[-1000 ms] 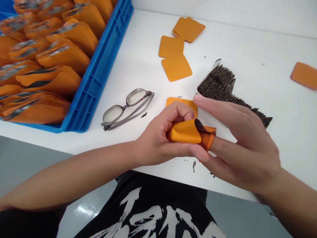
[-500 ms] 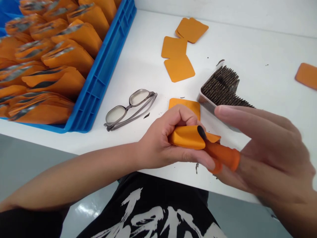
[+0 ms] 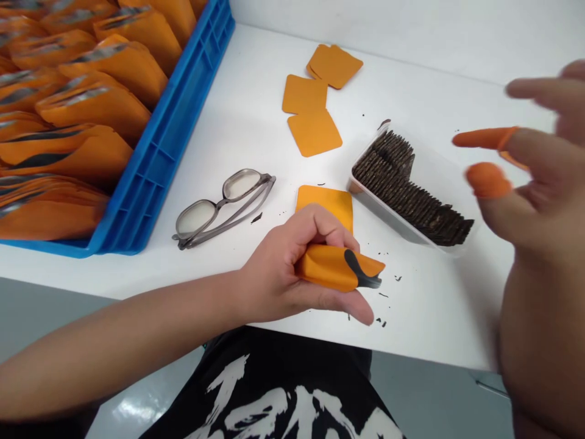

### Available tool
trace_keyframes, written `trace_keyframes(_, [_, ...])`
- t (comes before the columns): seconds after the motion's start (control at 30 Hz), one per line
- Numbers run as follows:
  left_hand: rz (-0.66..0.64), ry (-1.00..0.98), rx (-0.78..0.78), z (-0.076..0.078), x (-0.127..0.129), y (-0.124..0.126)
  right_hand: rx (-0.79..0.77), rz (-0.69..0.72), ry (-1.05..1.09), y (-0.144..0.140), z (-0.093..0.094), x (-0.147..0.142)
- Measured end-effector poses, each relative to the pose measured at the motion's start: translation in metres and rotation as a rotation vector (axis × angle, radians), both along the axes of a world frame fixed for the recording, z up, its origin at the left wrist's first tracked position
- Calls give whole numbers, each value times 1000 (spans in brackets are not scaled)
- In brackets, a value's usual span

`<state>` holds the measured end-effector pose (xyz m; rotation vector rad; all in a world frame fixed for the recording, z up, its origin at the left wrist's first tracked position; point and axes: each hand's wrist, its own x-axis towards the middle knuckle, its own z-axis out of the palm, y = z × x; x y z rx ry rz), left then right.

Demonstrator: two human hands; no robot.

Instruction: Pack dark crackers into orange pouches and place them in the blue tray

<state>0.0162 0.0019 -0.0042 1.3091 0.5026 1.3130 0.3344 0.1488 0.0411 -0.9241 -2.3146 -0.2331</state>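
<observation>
My left hand (image 3: 301,268) is wrapped round a small orange pouch (image 3: 326,268), whose bent-open mouth shows a dark lining and faces right. Over the right side of the table hangs my right hand (image 3: 539,164), fingers spread and holding nothing. Orange finger cots (image 3: 490,180) cover its thumb and one finger. Between the hands stands a clear plastic box (image 3: 388,213) with rows of thin, dark brown flat pieces (image 3: 411,183) on edge. A flat orange pouch (image 3: 331,204) lies just behind my left hand, partly hidden by it.
A blue crate (image 3: 159,146) packed with upright orange pouches (image 3: 95,110) takes up the left. Folded glasses (image 3: 219,207) lie beside it. Several flat orange pouches (image 3: 315,131) are spread at the back. Dark crumbs (image 3: 381,321) dot the white table near its front edge.
My right hand has drawn away from the pouch's mouth, up and to the right, and its fingers have spread. My left hand still holds the pouch. The view has shifted slightly right.
</observation>
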Motion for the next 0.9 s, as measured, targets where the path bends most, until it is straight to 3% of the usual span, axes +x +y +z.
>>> trace_keyframes(0.1, [-2,-13,-7,-1,0,0,-64,23,-143,11,-9,11])
trace_keyframes(0.2, [-3,-7,-23,-1,1,0,-117,-16,-117,10,-11,7])
trace_keyframes(0.4, [-27,5,-37,-2,3,-3,-134,100,-80,6,-13,-10])
trace_keyframes(0.53, [-61,-10,-33,-1,3,-3,-271,-8,-63,3,-13,-15])
trace_keyframes(0.9, [-69,0,-53,5,-2,-3,-636,-213,-107,-17,13,-15])
